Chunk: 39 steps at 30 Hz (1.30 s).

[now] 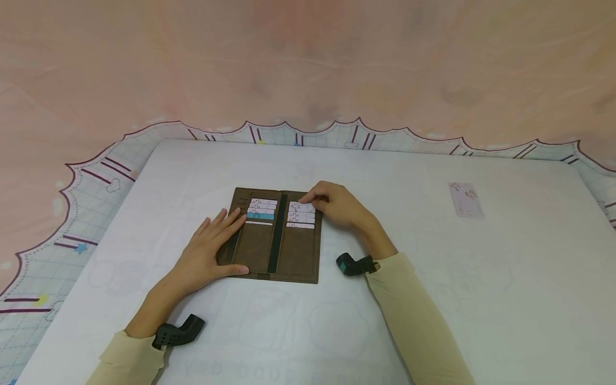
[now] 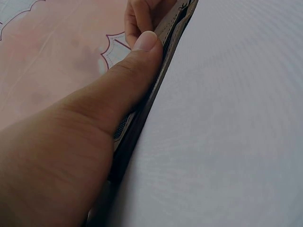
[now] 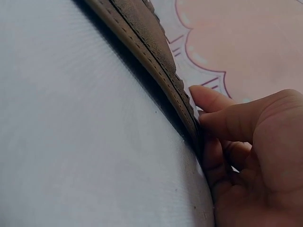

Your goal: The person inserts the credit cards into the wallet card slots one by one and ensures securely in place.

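Observation:
A brown card wallet [image 1: 298, 256] lies spread flat on the white table, with stitched edges and a dark strip down its fold. Patterned cards [image 1: 301, 217] sit in the right-hand slots; similar cards and a blue card [image 1: 260, 216] fill the left-hand ones. My left hand [image 1: 208, 251] rests on the wallet's left side, fingers spread, its thumb [image 2: 137, 61] along the near edge. At the top right slot, my right hand [image 1: 339, 203] pinches the uppermost card between thumb and index finger [image 3: 210, 98]. That card is mostly hidden by the fingers and the slot.
A single pale pink patterned card [image 1: 466, 200] lies apart on the right of the white table [image 1: 409, 321]. A scalloped printed cloth border [image 1: 332, 136] runs along the far and left edges. Black cameras [image 1: 179, 331] are strapped to both wrists.

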Each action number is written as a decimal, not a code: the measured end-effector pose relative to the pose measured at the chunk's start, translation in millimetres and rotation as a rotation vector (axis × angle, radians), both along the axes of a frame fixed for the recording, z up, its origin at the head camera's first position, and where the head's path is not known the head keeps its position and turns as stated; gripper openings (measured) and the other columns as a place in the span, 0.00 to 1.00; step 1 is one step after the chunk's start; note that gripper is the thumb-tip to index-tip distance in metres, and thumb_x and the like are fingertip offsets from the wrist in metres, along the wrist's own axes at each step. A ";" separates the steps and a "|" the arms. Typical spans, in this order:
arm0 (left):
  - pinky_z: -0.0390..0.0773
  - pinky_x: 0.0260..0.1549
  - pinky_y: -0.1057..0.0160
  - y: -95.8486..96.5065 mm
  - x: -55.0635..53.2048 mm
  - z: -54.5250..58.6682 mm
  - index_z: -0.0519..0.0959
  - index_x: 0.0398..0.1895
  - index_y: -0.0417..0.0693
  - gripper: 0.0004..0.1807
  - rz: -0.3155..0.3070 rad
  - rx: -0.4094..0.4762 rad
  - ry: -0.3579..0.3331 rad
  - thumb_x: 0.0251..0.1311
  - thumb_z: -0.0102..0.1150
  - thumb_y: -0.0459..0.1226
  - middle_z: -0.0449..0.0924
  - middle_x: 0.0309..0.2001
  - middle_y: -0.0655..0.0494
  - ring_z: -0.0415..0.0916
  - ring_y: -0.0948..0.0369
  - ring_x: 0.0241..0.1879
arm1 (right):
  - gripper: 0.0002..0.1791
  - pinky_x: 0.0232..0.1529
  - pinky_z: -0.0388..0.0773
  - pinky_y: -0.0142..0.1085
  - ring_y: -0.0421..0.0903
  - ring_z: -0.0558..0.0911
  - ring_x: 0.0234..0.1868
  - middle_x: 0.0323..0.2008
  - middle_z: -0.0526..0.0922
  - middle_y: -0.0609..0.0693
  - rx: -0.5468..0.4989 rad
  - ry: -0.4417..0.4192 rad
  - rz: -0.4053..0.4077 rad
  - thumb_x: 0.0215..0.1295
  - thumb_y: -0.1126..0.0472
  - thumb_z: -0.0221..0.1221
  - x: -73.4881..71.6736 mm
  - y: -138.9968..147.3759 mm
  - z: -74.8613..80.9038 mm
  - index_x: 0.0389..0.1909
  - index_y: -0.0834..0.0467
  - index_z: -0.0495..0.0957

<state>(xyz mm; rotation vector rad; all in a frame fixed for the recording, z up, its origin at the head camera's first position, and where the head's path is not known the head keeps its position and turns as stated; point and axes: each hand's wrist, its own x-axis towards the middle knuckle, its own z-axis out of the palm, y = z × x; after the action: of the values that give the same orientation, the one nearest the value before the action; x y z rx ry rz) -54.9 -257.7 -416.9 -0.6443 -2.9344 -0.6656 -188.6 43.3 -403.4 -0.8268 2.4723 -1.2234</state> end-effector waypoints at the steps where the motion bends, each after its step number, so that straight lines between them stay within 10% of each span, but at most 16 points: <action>1: 0.36 0.69 0.45 0.0 0.0 0.0 0.53 0.75 0.54 0.57 0.000 0.000 0.000 0.43 0.70 0.59 0.48 0.75 0.49 0.39 0.47 0.73 | 0.13 0.53 0.72 0.37 0.43 0.76 0.47 0.43 0.80 0.46 0.000 0.002 0.002 0.69 0.68 0.52 -0.2 0.0 0.0 0.42 0.53 0.85; 39: 0.36 0.69 0.46 0.3 -0.6 -0.2 0.54 0.75 0.55 0.57 0.002 -0.008 0.003 0.43 0.71 0.59 0.49 0.75 0.49 0.39 0.48 0.73 | 0.14 0.38 0.66 0.35 0.44 0.69 0.36 0.31 0.77 0.46 -0.001 0.002 0.064 0.66 0.68 0.54 -0.3 0.8 2.3 0.41 0.54 0.87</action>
<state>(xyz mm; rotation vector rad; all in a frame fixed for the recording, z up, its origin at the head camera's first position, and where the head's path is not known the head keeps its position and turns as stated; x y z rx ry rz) -55.5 -257.4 -417.1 -0.6430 -2.9353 -0.6528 -188.9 44.1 -401.1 -0.9007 2.4269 -1.2031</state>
